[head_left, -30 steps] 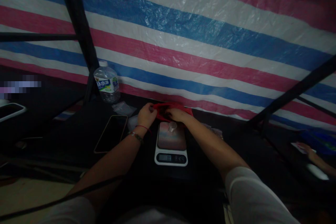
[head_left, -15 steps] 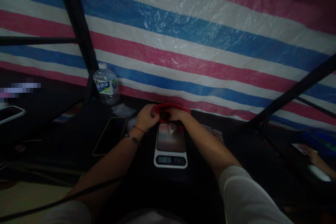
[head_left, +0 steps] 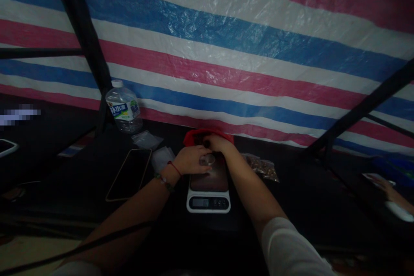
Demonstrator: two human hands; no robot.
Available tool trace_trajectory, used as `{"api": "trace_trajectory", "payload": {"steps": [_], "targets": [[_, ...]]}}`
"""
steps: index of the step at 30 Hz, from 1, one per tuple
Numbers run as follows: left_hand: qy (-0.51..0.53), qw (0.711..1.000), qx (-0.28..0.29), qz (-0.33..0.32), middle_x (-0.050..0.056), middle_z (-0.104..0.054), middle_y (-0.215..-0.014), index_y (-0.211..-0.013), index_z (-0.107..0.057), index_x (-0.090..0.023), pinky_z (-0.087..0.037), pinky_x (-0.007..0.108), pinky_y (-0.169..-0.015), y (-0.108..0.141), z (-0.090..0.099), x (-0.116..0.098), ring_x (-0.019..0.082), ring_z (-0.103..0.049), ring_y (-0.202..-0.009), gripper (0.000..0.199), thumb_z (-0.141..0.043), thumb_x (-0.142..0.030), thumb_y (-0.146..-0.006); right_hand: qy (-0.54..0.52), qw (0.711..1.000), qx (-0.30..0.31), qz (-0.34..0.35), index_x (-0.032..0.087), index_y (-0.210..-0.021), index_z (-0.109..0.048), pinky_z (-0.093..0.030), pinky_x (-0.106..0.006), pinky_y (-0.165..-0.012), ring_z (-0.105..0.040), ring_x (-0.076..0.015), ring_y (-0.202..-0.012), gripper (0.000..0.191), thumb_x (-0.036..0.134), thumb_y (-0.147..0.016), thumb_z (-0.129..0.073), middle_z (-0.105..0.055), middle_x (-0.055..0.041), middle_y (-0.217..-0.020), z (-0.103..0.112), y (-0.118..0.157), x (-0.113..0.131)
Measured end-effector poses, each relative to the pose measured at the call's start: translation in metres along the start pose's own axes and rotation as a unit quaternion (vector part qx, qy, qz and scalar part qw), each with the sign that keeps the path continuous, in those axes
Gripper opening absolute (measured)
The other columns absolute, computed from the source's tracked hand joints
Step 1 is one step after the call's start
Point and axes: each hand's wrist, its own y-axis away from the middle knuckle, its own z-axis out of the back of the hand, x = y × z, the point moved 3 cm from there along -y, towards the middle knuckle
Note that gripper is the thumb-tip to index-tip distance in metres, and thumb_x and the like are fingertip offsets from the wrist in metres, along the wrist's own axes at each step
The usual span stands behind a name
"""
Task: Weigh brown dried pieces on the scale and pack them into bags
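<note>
A white kitchen scale [head_left: 208,203] with a dark shiny plate lies before me. On that plate is a small clear cup [head_left: 207,160], with the thumb and fingers of my left hand [head_left: 191,160] closed around it. Behind the scale sits a red bag [head_left: 190,138], its mouth showing dark contents. My right hand [head_left: 217,142] is at the bag's opening, fingers curled by something dark. Its fingertips are partly hidden, and I cannot make out what they hold.
A clear plastic bottle [head_left: 124,108], small clear bags [head_left: 147,139] and a phone [head_left: 129,174] stand or lie to the left. Filled clear bags [head_left: 263,167] rest beyond my right forearm. At far right is another person's hand [head_left: 388,189]. Striped sheeting [head_left: 226,64] hangs behind.
My left hand has moved from the red bag's rim down to the clear cup on the scale. My right hand stays at the bag, slightly raised. The view has shifted a little.
</note>
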Motion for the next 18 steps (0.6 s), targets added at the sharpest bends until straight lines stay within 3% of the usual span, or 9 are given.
{"api": "trace_trajectory", "payload": {"steps": [4,8,11,15,18], "targets": [[-0.002,0.999,-0.053,0.003,0.002,-0.067,-0.099,-0.101,-0.066,-0.029,-0.048,0.031,-0.084,-0.004,-0.001,0.003,0.021,-0.063,-0.093,0.028,-0.063,-0.039,-0.075,-0.023,1.0,-0.012,0.001,0.022,-0.102,-0.071,-0.048,-0.025,-0.075,-0.067,-0.0198,-0.087,0.028,0.017,-0.076,-0.063,-0.073,-0.0067,-0.102,-0.006,0.0,0.004],[-0.014,0.984,-0.152,0.091,0.005,-0.065,-0.11,-0.108,-0.061,-0.026,-0.047,0.032,-0.088,-0.017,0.007,0.012,0.021,-0.061,-0.1,0.029,-0.057,-0.031,-0.08,-0.006,0.999,-0.045,-0.01,0.017,-0.092,-0.075,-0.049,-0.027,-0.077,-0.068,-0.0228,-0.088,0.022,0.016,-0.081,-0.056,-0.073,-0.0118,-0.098,-0.008,0.002,0.006],[-0.026,0.98,-0.144,0.137,0.007,-0.064,-0.115,-0.116,-0.058,-0.025,-0.047,0.032,-0.088,-0.029,0.007,0.018,0.023,-0.061,-0.103,0.035,-0.055,-0.029,-0.081,-0.02,0.998,-0.049,-0.022,0.016,-0.093,-0.075,-0.049,-0.025,-0.075,-0.068,-0.0217,-0.086,0.024,0.011,-0.078,-0.057,-0.073,-0.0116,-0.097,-0.007,0.005,0.003],[-0.036,0.973,-0.116,0.195,0.011,-0.068,-0.101,-0.116,-0.057,-0.021,-0.049,0.033,-0.077,-0.033,-0.002,0.03,0.026,-0.065,-0.09,0.038,-0.054,-0.039,-0.083,-0.094,0.993,-0.055,-0.048,0.019,-0.097,-0.073,-0.049,-0.021,-0.072,-0.067,-0.0169,-0.083,0.031,0.005,-0.077,-0.054,-0.074,-0.0067,-0.095,-0.006,0.009,-0.008],[-0.043,0.977,-0.103,0.183,0.01,-0.068,-0.099,-0.107,-0.061,-0.021,-0.049,0.032,-0.076,-0.03,-0.01,0.036,0.026,-0.066,-0.089,0.033,-0.052,-0.043,-0.084,-0.136,0.986,-0.074,-0.054,0.019,-0.092,-0.073,-0.049,-0.022,-0.07,-0.067,-0.0164,-0.079,0.028,0.007,-0.077,-0.053,-0.074,-0.0048,-0.092,-0.001,0.012,-0.012]]}}
